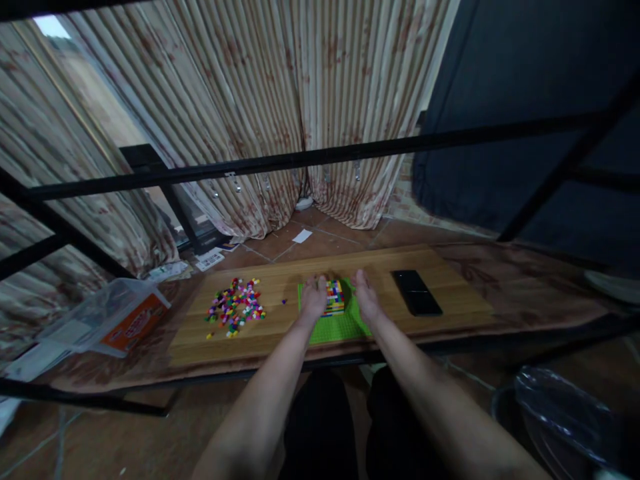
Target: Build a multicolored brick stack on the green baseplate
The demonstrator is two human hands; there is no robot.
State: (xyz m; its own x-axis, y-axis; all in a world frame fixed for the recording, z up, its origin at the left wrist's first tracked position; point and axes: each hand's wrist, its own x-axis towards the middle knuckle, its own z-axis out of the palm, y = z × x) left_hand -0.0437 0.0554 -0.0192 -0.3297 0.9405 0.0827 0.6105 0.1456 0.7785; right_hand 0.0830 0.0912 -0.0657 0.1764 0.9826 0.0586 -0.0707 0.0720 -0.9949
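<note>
A small block structure of coloured toy bricks [335, 298] stands in layers on a green baseplate [345, 328]. My left hand [313, 298] is at the structure's left side and covers part of it. Its fingers look stretched forward, though blurred, and whether they touch the bricks I cannot tell. On the other side, my right hand [367, 297] is held over the plate's right edge, fingers extended, with a gap between it and the bricks. Left of the plate, a single dark purple brick [284, 302] lies on the wooden board [280, 333].
Loose coloured bricks [237, 303] are scattered on the board's left part. A black phone [417, 292] lies at right. Beyond the board's left end sits a clear plastic box [120, 313] with an orange label. A black metal bar [300, 159] crosses before the curtains [340, 80].
</note>
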